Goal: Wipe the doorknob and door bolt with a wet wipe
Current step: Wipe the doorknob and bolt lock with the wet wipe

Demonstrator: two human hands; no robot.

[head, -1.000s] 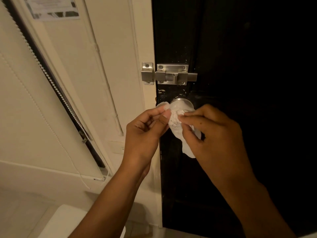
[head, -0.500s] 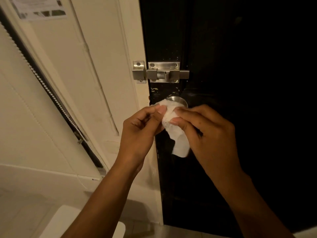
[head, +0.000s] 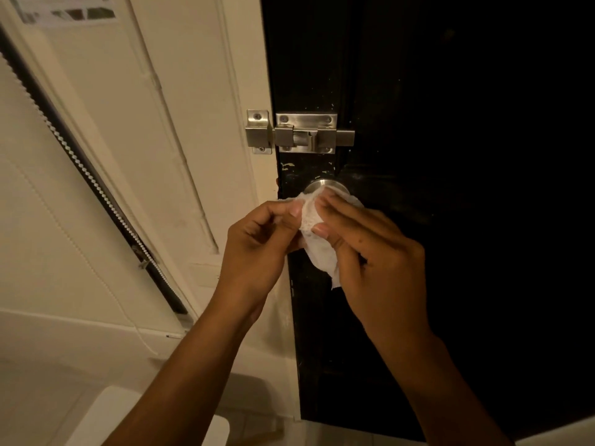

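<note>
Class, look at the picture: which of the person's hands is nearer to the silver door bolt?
Right, narrowly. The right hand lies below the door bolt, its fingertips by the doorknob. The left hand sits lower and further left, pinching the wet wipe.

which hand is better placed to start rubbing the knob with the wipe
Right. The right hand holds most of the wet wipe, fingers beside the doorknob; the left hand only pinches an edge.
</note>
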